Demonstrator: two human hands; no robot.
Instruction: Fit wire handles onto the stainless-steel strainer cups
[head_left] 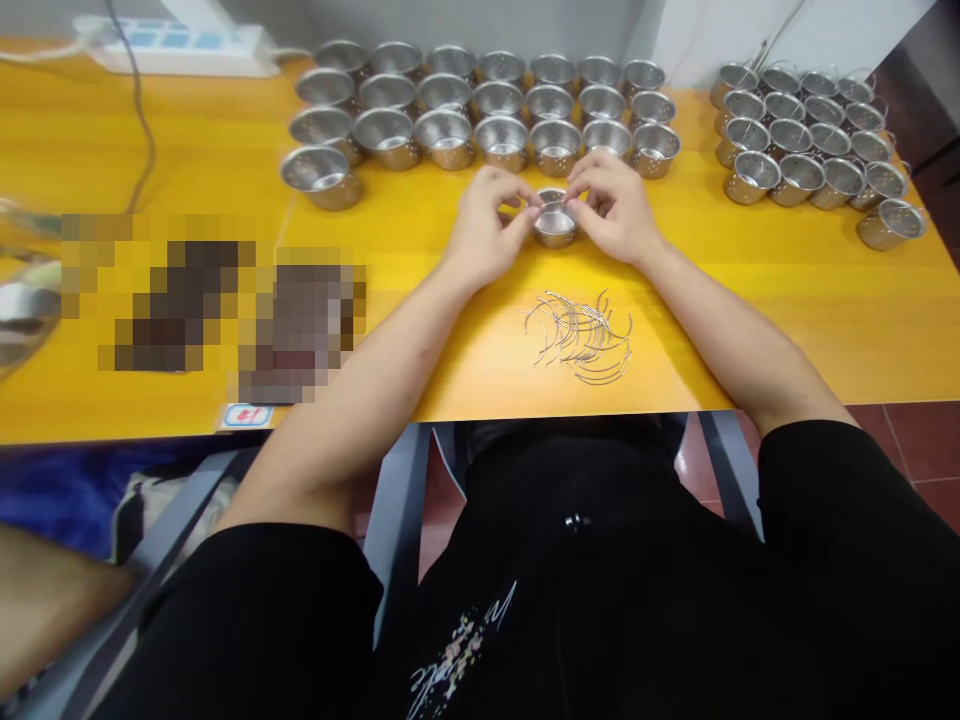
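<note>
One small perforated metal cup [555,226] stands upright on the yellow table between my hands. My left hand [496,220] is at its left rim, thumb and index finger pinched together. At the right rim is my right hand [611,205], its thumb and fingers also brought together. Whatever the fingertips pinch is too small to make out. Nearer my body lies a loose pile of thin curved wires [581,335].
Rows of metal cups [505,140] line the table's back, and more cups with wire handles [799,175] stand at the right. A white power strip [180,45] is at the back left. Two blurred-out dark objects lie at left. Another person's arm [52,600] shows lower left.
</note>
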